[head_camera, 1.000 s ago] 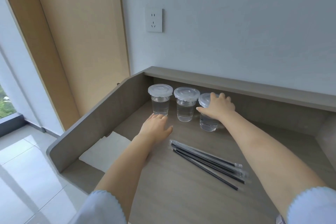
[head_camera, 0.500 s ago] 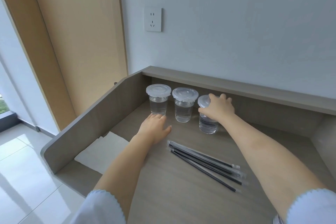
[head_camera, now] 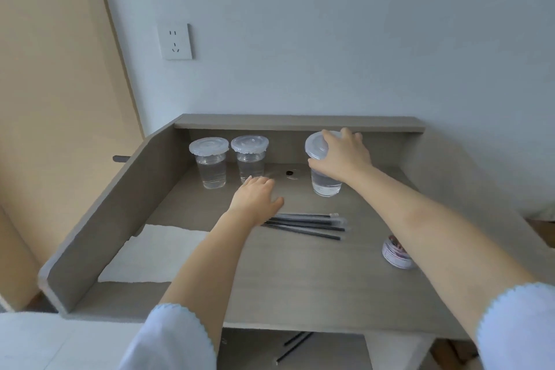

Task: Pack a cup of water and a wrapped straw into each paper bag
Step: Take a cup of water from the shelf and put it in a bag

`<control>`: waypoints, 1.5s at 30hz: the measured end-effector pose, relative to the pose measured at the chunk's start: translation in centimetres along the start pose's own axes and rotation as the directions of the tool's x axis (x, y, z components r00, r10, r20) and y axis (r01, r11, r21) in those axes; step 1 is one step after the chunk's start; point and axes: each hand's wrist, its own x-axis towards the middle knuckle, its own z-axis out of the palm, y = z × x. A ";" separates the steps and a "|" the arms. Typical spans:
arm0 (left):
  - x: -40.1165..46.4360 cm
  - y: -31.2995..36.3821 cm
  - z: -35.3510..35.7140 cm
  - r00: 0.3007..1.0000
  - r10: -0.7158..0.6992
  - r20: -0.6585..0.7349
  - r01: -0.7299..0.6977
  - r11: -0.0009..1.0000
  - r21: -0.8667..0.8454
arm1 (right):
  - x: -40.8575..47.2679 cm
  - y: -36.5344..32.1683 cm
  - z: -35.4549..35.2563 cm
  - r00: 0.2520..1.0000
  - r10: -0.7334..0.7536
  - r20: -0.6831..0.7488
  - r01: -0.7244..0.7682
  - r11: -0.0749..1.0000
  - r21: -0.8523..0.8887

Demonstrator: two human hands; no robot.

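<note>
The right hand [head_camera: 341, 156] gripped a lidded cup of water [head_camera: 325, 171] from above, seemingly just off the bench [head_camera: 300, 273]; the left hand [head_camera: 255, 198] lay flat, fingers spread, beside the wrapped straws [head_camera: 309, 224]

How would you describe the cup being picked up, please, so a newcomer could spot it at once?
On the grey desk, three lidded cups of water stand near the back ledge. It is the cup furthest right, apart from the other two, and the only one gripped by the right hand.
</note>
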 end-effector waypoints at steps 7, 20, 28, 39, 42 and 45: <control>-3.9 8.1 0.0 0.966 0.255 0.047 -0.251 0.965 -0.072 | -9.9 4.0 -6.0 0.977 0.196 -0.088 -0.204 0.976 -0.082; -12.1 29.9 -1.7 0.663 0.748 -0.037 -0.740 0.646 -0.186 | -27.1 17.6 -18.2 0.803 0.519 -0.292 -0.585 0.779 -0.226; -18.2 43.8 3.3 0.554 0.830 0.060 -0.797 0.550 -0.250 | -39.2 29.6 -20.3 0.648 0.717 -0.258 -0.761 0.599 -0.249; -24.8 60.6 10.4 0.473 0.852 0.223 -0.790 0.522 -0.321 | -49.1 45.4 -21.3 0.570 0.807 -0.155 -0.809 0.519 -0.276; -23.6 64.2 11.6 0.485 0.846 0.221 -0.785 0.532 -0.317 | -49.7 49.0 -21.1 0.576 0.800 -0.167 -0.808 0.527 -0.264; -22.3 67.5 13.4 0.468 0.844 0.263 -0.800 0.531 -0.281 | -49.9 52.8 -20.6 0.574 0.801 -0.169 -0.812 0.531 -0.241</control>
